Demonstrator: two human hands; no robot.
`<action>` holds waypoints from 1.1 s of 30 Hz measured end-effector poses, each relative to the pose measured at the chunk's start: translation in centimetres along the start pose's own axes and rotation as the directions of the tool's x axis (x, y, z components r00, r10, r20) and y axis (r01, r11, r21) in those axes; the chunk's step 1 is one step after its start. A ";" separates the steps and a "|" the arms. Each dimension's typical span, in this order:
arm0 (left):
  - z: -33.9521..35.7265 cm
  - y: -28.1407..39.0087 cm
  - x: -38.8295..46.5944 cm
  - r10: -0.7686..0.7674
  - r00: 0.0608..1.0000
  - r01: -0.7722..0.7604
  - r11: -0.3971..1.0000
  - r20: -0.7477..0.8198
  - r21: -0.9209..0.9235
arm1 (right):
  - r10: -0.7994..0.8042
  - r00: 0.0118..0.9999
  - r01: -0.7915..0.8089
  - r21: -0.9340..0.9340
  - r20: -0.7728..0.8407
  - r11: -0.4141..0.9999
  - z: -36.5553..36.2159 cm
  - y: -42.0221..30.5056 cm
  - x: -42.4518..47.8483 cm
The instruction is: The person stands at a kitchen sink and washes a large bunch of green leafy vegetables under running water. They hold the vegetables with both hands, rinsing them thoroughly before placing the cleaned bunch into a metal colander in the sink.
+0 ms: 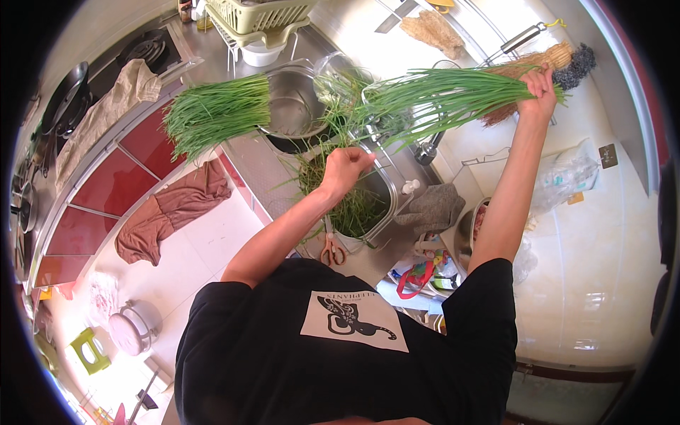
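My right hand (538, 90) is raised at the upper right, closed around one end of a bunch of long green chives (451, 93), whose loose ends spread leftward over the sink. My left hand (346, 169) hovers over the sink, fingertips together; whether it pinches anything is too small to tell. Below it, trimmed and tangled greens (356, 210) lie in the sink basin (396, 197). A thick, neat pile of chives (220, 111) rests at the left, beside a steel pot (295, 106). Orange-handled scissors (332, 249) lie on the counter at the sink's near edge.
A black faucet (426, 151) stands behind the sink, near a grey cloth (435, 207). A green dish rack (257, 18) is at the top. At the right is a metal bowl (467, 228). A straw brush (555, 54) hangs on the wall. A brown cloth (172, 212) hangs at the left.
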State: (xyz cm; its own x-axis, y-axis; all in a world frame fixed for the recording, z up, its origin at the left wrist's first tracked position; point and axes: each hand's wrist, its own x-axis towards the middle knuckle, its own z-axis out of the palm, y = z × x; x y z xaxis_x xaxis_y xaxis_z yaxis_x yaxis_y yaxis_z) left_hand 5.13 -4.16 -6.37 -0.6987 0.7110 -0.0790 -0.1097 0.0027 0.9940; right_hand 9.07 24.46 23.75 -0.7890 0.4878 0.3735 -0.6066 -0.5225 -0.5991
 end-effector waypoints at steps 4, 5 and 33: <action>0.1 1.1 -0.9 -0.009 0.999 0.006 0.999 -0.050 -0.053 | -0.038 0.999 0.038 -0.020 -0.014 0.999 0.3 0.2 -0.3; 0.6 0.7 -1.1 0.104 0.986 -0.102 0.995 -0.129 0.019 | -0.024 1.000 0.024 0.003 -0.007 1.000 0.3 0.2 -0.3; -1.4 1.8 2.1 0.373 0.920 -0.058 0.431 0.119 -0.901 | 0.076 0.987 -0.093 0.120 0.140 0.988 1.2 0.2 -2.4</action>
State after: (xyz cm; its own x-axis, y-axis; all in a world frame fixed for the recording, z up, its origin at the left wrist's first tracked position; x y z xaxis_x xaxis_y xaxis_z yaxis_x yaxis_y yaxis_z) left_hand 2.50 -3.63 -4.88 -0.5997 0.7388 0.3075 -0.6432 -0.6736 0.3641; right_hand 10.71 22.35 23.64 -0.8387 0.3440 0.4222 -0.5378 -0.6460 -0.5418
